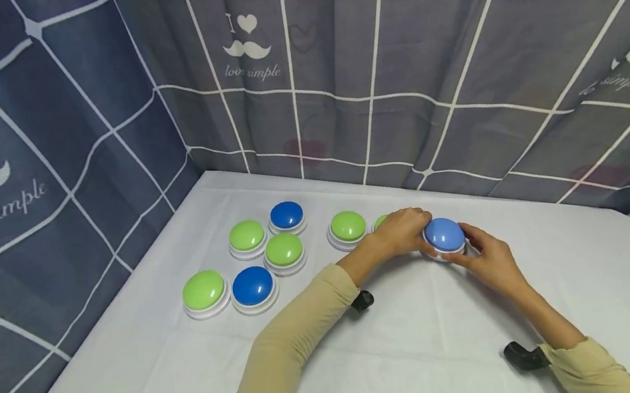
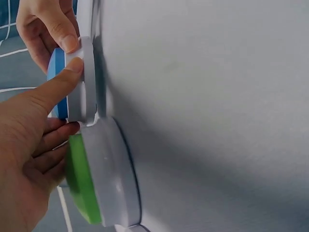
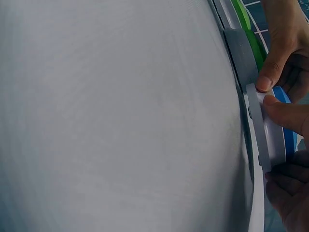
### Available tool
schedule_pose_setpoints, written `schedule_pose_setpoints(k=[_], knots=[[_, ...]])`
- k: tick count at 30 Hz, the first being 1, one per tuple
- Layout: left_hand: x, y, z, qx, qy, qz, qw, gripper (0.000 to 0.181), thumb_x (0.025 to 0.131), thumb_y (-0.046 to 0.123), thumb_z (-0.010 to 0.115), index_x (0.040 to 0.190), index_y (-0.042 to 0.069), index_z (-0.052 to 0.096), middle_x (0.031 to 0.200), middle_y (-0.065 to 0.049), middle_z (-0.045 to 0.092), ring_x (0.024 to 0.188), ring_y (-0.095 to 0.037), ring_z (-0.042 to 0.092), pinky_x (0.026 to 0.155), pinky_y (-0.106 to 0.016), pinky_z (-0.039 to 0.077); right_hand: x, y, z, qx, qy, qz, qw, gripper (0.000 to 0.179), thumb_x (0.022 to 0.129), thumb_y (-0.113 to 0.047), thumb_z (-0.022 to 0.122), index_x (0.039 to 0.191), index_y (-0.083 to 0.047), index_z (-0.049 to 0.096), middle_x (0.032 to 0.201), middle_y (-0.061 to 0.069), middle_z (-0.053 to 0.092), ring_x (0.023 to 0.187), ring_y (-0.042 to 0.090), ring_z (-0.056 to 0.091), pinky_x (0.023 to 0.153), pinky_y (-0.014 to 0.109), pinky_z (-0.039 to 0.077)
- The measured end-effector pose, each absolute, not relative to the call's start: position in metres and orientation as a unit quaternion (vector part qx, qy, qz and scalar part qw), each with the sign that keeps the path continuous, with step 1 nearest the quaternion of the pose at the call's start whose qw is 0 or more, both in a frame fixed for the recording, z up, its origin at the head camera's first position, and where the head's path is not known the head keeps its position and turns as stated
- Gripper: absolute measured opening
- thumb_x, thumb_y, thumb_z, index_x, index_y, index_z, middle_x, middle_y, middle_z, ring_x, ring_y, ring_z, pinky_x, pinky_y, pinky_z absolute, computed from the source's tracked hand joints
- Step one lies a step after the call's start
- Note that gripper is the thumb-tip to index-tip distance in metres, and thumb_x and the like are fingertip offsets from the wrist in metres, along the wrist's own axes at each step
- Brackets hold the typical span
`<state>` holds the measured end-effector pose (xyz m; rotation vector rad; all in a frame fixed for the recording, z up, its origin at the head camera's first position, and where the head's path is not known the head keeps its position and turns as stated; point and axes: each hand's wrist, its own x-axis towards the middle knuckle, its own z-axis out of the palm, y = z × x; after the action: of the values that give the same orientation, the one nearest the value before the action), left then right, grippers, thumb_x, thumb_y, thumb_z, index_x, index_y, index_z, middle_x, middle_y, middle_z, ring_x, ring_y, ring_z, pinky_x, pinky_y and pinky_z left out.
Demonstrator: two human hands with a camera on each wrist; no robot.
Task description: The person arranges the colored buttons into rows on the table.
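A round push button with a light blue dome (image 1: 444, 234) and a white base is held between both hands at the right of the group. My left hand (image 1: 403, 231) grips its left side, and my right hand (image 1: 490, 259) grips its right side. In the left wrist view both thumbs press the white base (image 2: 75, 96), with fingers around the far side. The right wrist view shows the button (image 3: 270, 130) slightly off the cloth. Next to my left hand stands a green button (image 2: 84, 179), mostly hidden behind that hand in the head view.
Another green button (image 1: 347, 226) stands left of the left hand. Farther left sit several green and blue buttons, among them a dark blue one (image 1: 252, 286). All stand on a white cloth-covered table (image 1: 410, 357), with a grey checked curtain (image 1: 330, 87) behind.
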<state>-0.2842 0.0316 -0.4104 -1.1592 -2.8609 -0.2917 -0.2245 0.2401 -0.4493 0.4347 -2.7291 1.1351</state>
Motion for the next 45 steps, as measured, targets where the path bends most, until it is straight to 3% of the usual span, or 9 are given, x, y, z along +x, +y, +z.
schedule_pose_setpoints(k=[19, 33, 41, 45], knots=[[-0.293, 0.023, -0.408, -0.372, -0.926, -0.063, 0.022, 0.056, 0.076, 0.055, 0.080, 0.111, 0.013, 0.067, 0.100, 0.005, 0.064, 0.095, -0.013, 0.059, 0.084, -0.027, 0.047, -0.232, 0.228, -0.439, 0.146, -0.922, 0.355, 0.051, 0.079, 0.086, -0.025, 0.080, 0.142, 0.014, 0.040, 0.137, 0.036, 0.047, 0.125, 0.050, 0.048, 0.100, 0.055, 0.043], [-0.292, 0.020, -0.413, -0.367, -0.925, -0.094, 0.013, 0.054, 0.077, 0.055, 0.080, 0.110, 0.014, 0.068, 0.100, 0.005, 0.064, 0.095, -0.011, 0.058, 0.082, -0.024, 0.047, -0.232, 0.229, -0.443, 0.141, -0.929, 0.341, 0.022, 0.088, 0.087, -0.030, 0.078, 0.147, 0.013, 0.030, 0.142, 0.036, 0.041, 0.128, 0.050, 0.044, 0.103, 0.056, 0.039], [-0.281, 0.010, -0.404, -0.336, -0.932, -0.137, 0.023, 0.069, 0.081, 0.052, 0.078, 0.131, 0.008, 0.062, 0.118, -0.001, 0.065, 0.109, -0.015, 0.059, 0.088, -0.027, 0.049, -0.226, 0.224, -0.439, 0.137, -0.927, 0.344, 0.066, 0.093, 0.086, -0.029, 0.079, 0.150, 0.010, 0.026, 0.146, 0.034, 0.039, 0.133, 0.052, 0.038, 0.103, 0.063, 0.035], [-0.270, 0.000, -0.398, -0.327, -0.931, -0.159, 0.034, 0.071, 0.082, 0.052, 0.077, 0.134, 0.007, 0.060, 0.123, -0.003, 0.064, 0.113, -0.016, 0.058, 0.090, -0.028, 0.049, -0.223, 0.218, -0.436, 0.141, -0.916, 0.362, 0.097, 0.092, 0.085, -0.027, 0.080, 0.153, 0.006, 0.026, 0.151, 0.030, 0.035, 0.133, 0.052, 0.038, 0.103, 0.064, 0.035]])
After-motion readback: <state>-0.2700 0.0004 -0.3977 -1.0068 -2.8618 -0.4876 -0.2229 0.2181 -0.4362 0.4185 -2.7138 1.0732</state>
